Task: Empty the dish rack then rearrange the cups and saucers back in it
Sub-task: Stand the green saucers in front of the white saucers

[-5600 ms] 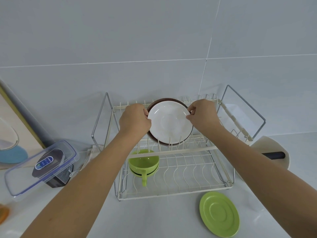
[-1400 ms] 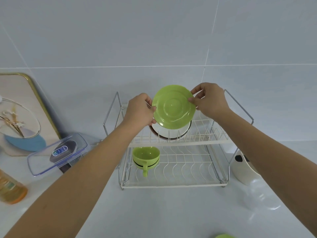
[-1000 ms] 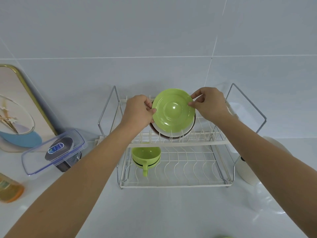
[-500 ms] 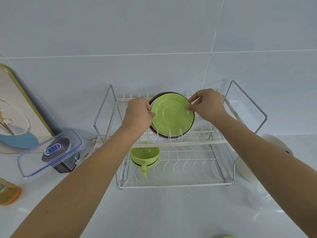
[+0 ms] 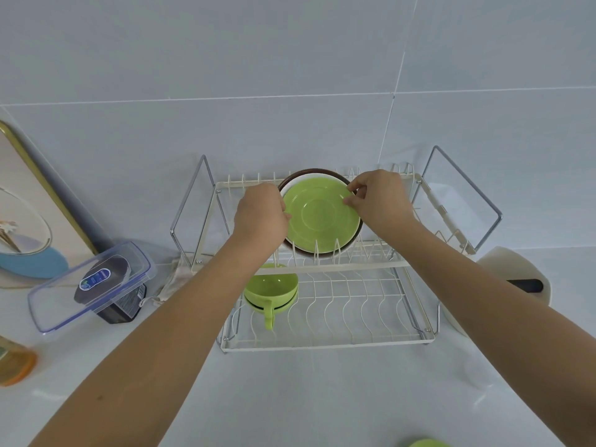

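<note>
While the slotting is going on: both hands are meeting at the upper tier of the dish rack [image 5: 335, 265].
Left hand [image 5: 260, 216]: fingers are curling onto the near-left rim of the green saucer [image 5: 322, 215], steadying it.
Right hand [image 5: 380, 199]: thumb and fingertips are pinching the opposite rim, guiding it upright between the prongs.
Behind the saucer: a white saucer [image 5: 285, 190] and a brown saucer [image 5: 311, 172] are standing.
Below the left hand: a green cup [image 5: 270, 290] is sitting on the lower tier.
Judgement: another green piece [image 5: 425, 443] is waiting on the bench [image 5: 306, 398].
</note>
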